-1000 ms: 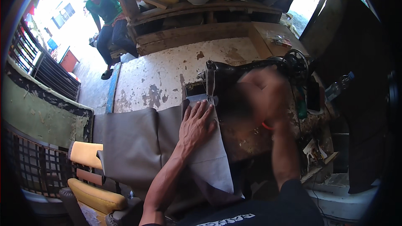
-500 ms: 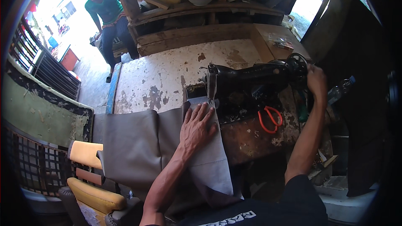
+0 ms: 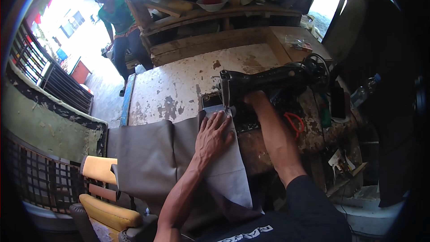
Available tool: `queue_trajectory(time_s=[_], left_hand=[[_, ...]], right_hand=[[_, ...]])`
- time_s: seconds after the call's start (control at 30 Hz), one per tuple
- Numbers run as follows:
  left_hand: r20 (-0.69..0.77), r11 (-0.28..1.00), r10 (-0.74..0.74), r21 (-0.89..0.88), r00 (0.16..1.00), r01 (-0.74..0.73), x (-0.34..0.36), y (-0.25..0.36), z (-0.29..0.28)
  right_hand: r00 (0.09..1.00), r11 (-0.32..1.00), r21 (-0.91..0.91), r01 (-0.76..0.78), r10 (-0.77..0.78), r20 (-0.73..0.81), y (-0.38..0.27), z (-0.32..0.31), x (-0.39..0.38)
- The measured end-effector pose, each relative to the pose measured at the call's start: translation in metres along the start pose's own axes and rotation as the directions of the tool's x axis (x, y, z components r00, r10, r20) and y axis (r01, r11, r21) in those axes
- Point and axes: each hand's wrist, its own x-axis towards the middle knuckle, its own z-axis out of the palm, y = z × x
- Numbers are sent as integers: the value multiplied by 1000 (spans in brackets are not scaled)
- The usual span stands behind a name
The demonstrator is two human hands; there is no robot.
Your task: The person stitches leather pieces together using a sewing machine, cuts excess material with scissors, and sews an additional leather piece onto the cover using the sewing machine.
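Note:
A black sewing machine [image 3: 268, 79] stands on the worn table, its needle end over the edge of a sheet of grey leather-like material [image 3: 145, 150]. My left hand [image 3: 212, 132] lies flat on the sheet, just in front of the presser foot, fingers stretched out. The sheet's pale underside [image 3: 230, 175] shows to the right of that hand and hangs toward my lap. My right hand [image 3: 255, 98] reaches beneath the machine's arm, to the right of the needle; its fingers are hidden. Scissors with orange handles [image 3: 295, 125] lie beside my right forearm.
The handwheel [image 3: 316, 66] is at the machine's right end. A dark phone [image 3: 339, 103] and a plastic bottle [image 3: 365, 90] are at the right. Wooden shelving with a bowl [image 3: 212, 3] rises behind the table [image 3: 179, 76]. A yellow padded chair [image 3: 109, 210] stands at lower left. A person [image 3: 121, 27] sits beyond.
My right hand has left the handwheel and moved left, in under the machine's arm. My left hand stays flat on the sheet. The whole view has shifted slightly.

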Motion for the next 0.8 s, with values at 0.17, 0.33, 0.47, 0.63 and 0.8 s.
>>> queue_trajectory(time_s=[0.17,0.33,0.47,0.63,0.8], left_hand=[[24,1000,-22,11,999,21,-8,-9,-7],[20,1000,-13,20,1000,13,-11,-5,-4],[24,1000,1,-1,1000,-1,2,-4,-1],[16,999,34,38,999,-35,7,-15,-6],[-17,998,52,38,998,-52,19,-18,3]], right_hand=[[988,967,-201,154,-150,36,-4,26,1],[912,910,-204,360,-389,-128,6,39,14],[975,959,-191,210,-220,-30,29,46,17],[985,985,2,172,-172,-23,3,43,8],[985,985,28,168,-167,-52,9,42,2]])
